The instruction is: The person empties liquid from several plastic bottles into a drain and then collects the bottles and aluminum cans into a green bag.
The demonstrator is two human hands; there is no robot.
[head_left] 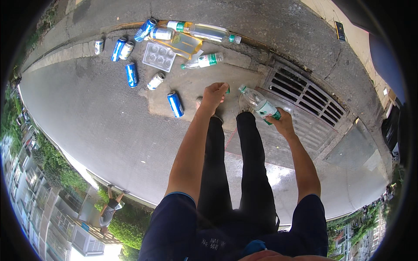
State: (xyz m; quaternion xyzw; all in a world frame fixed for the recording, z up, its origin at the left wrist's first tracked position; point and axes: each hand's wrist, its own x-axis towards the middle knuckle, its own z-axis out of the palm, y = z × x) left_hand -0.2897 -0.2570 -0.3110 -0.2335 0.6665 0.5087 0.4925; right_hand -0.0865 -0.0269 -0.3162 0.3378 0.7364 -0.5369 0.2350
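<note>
The left hand (214, 95) had its fingertips pinched together on a small green plastic piece (227, 90). The right hand (283, 123) had its fingers curled around the lower part of a clear plastic bottle (262, 105) with a white-and-green label, held tilted above the pale concrete slab's (160, 100) right edge, near a slotted metal drain grate (303, 92). A blue metal can (175, 105) was near the slab's left edge; a clear plastic tray (159, 57) with round wells was toward its far edge.

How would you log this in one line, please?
left hand pinches apparent green cap; right hand grips clear plastic bottle; ground: drain grate, blue cans
</note>
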